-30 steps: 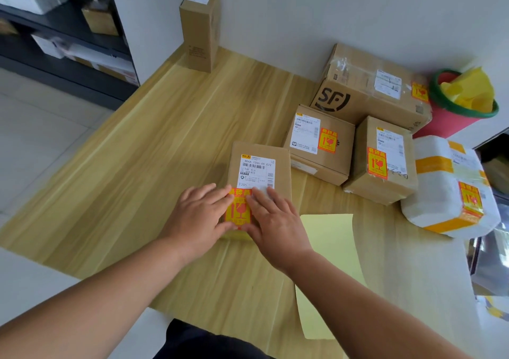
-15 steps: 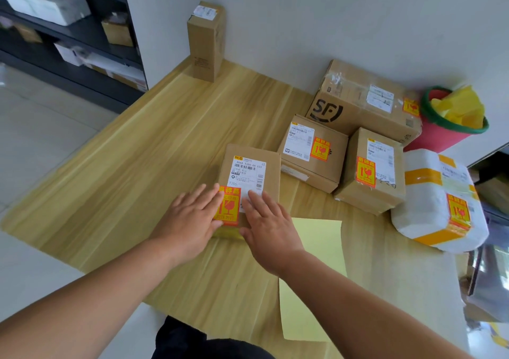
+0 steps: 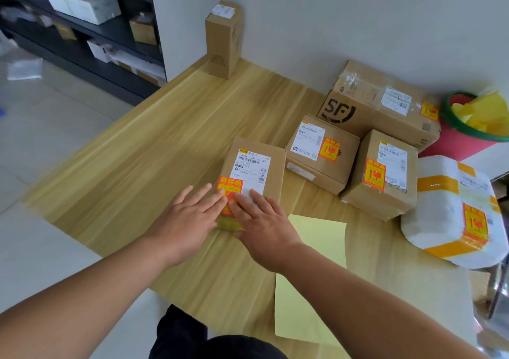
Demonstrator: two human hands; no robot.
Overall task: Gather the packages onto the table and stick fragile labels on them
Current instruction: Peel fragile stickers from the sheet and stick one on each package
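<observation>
A small brown box (image 3: pixel 272 165) with a white shipping label lies near the middle of the wooden table (image 3: pixel 154 149). An orange fragile label (image 3: pixel 230 186) sits on its near left corner. My left hand (image 3: pixel 190 218) and my right hand (image 3: pixel 261 220) lie flat side by side, straight fingers pressing on the lower part of that label. To the right stand two more brown boxes (image 3: pixel 322 152) (image 3: pixel 385 174), a large SF box (image 3: pixel 380 105) and a white wrapped parcel (image 3: pixel 454 212), each bearing an orange label. A tall narrow box (image 3: pixel 223 38) stands upright at the wall, with no orange label visible.
A pale yellow backing sheet (image 3: pixel 311 276) lies on the table under my right forearm. A red bucket with a green rim (image 3: pixel 468 135) holds crumpled yellow paper at the far right. Dark shelves (image 3: pixel 82 41) with more parcels stand at the left beyond the table edge.
Both hands slid slightly toward me down the label, uncovering its top. The camera view shifted left and up; the boxes stayed in place.
</observation>
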